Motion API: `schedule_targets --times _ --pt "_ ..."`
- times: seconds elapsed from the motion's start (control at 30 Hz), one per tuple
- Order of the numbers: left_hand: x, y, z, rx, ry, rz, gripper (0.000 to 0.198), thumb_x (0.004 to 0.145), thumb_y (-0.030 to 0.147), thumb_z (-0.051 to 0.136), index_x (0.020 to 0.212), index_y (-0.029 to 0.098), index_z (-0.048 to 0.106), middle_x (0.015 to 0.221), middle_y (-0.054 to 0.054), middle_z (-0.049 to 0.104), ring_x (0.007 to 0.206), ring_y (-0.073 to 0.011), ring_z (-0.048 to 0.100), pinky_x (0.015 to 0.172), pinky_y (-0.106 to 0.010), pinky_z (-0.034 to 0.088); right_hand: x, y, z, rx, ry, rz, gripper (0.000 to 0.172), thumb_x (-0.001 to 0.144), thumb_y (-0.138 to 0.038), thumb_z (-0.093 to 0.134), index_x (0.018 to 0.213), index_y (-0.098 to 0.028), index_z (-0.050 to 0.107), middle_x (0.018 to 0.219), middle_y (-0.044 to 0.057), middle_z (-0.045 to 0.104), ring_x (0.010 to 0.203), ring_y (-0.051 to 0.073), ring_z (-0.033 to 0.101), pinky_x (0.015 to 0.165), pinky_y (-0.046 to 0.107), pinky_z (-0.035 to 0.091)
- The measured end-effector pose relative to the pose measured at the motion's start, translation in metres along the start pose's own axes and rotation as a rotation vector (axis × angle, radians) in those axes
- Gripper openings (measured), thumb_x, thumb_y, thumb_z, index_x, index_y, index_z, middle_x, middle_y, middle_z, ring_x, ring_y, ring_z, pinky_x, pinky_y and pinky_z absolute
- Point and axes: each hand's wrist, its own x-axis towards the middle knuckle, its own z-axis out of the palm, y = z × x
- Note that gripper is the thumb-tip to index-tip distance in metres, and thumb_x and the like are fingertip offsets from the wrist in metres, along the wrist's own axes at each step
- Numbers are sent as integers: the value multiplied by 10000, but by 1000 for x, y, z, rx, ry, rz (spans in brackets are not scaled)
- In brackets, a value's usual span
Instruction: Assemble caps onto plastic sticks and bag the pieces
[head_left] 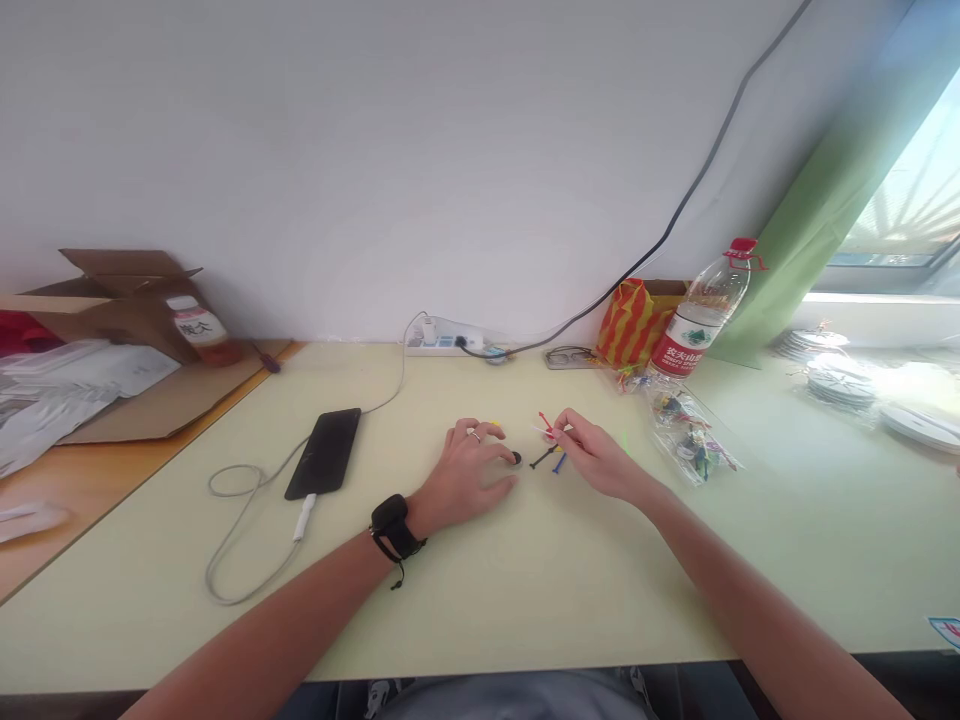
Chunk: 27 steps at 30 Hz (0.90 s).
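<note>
On the pale tabletop rests my left hand [474, 472], its fingers apart. One of its fingertips is at a small black round piece [516, 458]; I cannot tell whether they touch. A bit of yellow [495, 425] shows behind its fingers. My right hand [592, 452] is pinched closed at the tip of a thin white stick-like piece [538, 430]. Close to those fingertips are a red arrow-like piece [544, 418], a black stick-like piece [543, 459] and a blue one [559, 464]. The fingers partly cover this cluster, and a green piece [625, 440] shows behind the hand.
Left of my hands lies a phone [324, 455] on a white cable [217, 560]. A power strip [444, 338], glasses [570, 356], a striped bag [628, 325] and a large bottle [701, 315] line the wall. Clear packets [686, 435] of small pieces lie at right, stacked discs [836, 385] beyond.
</note>
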Motion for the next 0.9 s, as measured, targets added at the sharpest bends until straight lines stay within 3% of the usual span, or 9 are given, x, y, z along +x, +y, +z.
schedule_targets --times 0.23,0.4,0.57,0.77,0.9 --pt "2 -11 5 139 157 -143 339 890 304 665 1228 282 674 1303 -85 619 1235 -355 459 1034 -555 409 6 11 4 137 114 -61 308 1028 -524 431 935 -240 507 930 59 679 805 198 615 697 328 503" --pt "3 -20 4 168 175 -254 281 873 296 658 1150 250 674 1149 -102 707 1140 -381 521 921 -554 440 4 7 5 166 146 -121 303 1009 -521 487 909 -235 511 997 78 650 757 181 570 677 331 510" --pt "5 -20 4 155 177 -233 81 904 283 630 950 246 686 998 -75 753 1082 -356 563 873 -514 438 2 3 5 172 154 -137 302 1022 -512 463 904 -236 499 948 66 630 692 165 514 634 317 480" --pt "5 -3 0 -57 188 -164 127 930 334 644 1021 251 676 1065 -48 740 1152 -295 573 997 -484 461 2 4 4 163 140 -123 301 1031 -511 447 928 -233 503 905 56 639 681 164 509 608 301 454" --pt "3 9 0 -329 151 -181 158 906 357 690 1012 244 659 1056 -35 730 1052 -235 649 943 -409 521 0 1 4 135 128 -120 321 1029 -524 448 919 -230 516 867 46 638 684 166 518 632 304 473"
